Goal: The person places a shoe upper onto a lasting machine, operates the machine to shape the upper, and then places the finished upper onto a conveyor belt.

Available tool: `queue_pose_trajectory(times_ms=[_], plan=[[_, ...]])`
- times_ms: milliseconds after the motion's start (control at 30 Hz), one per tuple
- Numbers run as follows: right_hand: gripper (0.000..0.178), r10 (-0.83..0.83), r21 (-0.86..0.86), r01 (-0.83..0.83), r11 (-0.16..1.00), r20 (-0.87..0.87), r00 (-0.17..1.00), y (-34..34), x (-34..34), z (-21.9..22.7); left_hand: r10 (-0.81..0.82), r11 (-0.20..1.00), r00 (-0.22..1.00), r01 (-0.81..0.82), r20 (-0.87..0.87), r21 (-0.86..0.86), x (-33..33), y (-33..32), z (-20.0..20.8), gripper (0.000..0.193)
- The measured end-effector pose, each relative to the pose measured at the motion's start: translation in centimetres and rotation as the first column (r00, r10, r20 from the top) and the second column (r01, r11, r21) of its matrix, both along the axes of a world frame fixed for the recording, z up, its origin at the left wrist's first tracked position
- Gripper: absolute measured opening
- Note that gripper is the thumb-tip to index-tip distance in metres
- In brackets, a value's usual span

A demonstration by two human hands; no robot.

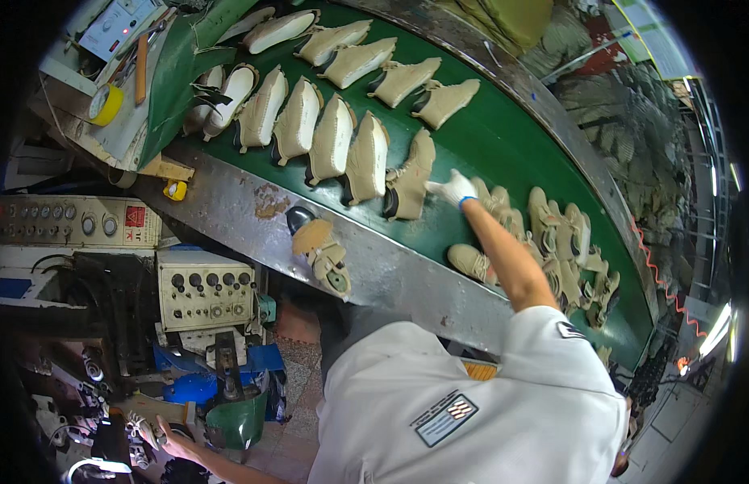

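Note:
My right hand (452, 189), in a white glove, reaches over the green conveyor belt with its fingers apart. A fingertip comes close to the side of a tan shoe upper (411, 179) standing on the belt; whether they touch is unclear. At the lower left, my bare left hand (176, 443) is closed on a small beige shoe upper (145, 432) beside a machine; part of its grip is hidden. A row of tan shoe uppers (329, 139) with pale undersides stands left of my right hand. Another upper with a dark toe (319, 252) lies on the metal edge.
The belt (503, 133) has a broad metal edge (398, 274) along my side. More shoes (564, 242) cluster at its right. A control box with knobs (206, 290) and a larger panel (72, 220) stand left. Yellow tape (106, 105) lies upper left.

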State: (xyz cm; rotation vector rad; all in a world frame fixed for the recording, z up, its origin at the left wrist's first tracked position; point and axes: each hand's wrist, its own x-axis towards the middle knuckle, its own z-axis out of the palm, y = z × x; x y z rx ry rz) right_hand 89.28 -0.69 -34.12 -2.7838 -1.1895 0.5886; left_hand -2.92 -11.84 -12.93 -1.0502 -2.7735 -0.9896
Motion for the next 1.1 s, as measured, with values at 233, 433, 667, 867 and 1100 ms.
queue_pose_trajectory(times_ms=[233,433,667,867,1100], plan=[[0.047,-0.284,0.103,0.732,0.674,-0.878,0.385,4.4,-6.3,-5.0,0.056,0.992,0.993,-0.068,0.107,0.106,2.2,-0.6,1.1,0.059],[0.056,0.262,0.231,0.500,0.834,-0.965,0.009,1.3,-6.6,4.0,-0.250,0.890,0.910,0.081,0.332,0.450,2.5,0.2,-1.6,0.067],[0.064,0.004,-0.150,0.203,0.968,-0.795,-0.607,6.7,-32.3,14.7,0.010,0.994,0.950,-0.045,0.312,0.103,2.5,-3.2,1.9,0.058],[0.050,-0.222,-0.060,-0.326,0.943,-0.845,-0.486,4.0,-61.1,21.1,-0.356,0.927,0.485,0.073,0.799,0.369,4.0,-2.2,5.0,0.059],[0.043,-0.032,0.126,-0.401,0.908,-0.931,-0.363,1.8,-75.3,23.7,-0.337,0.858,0.435,-0.225,0.835,0.463,-2.1,-0.5,2.7,0.031]])
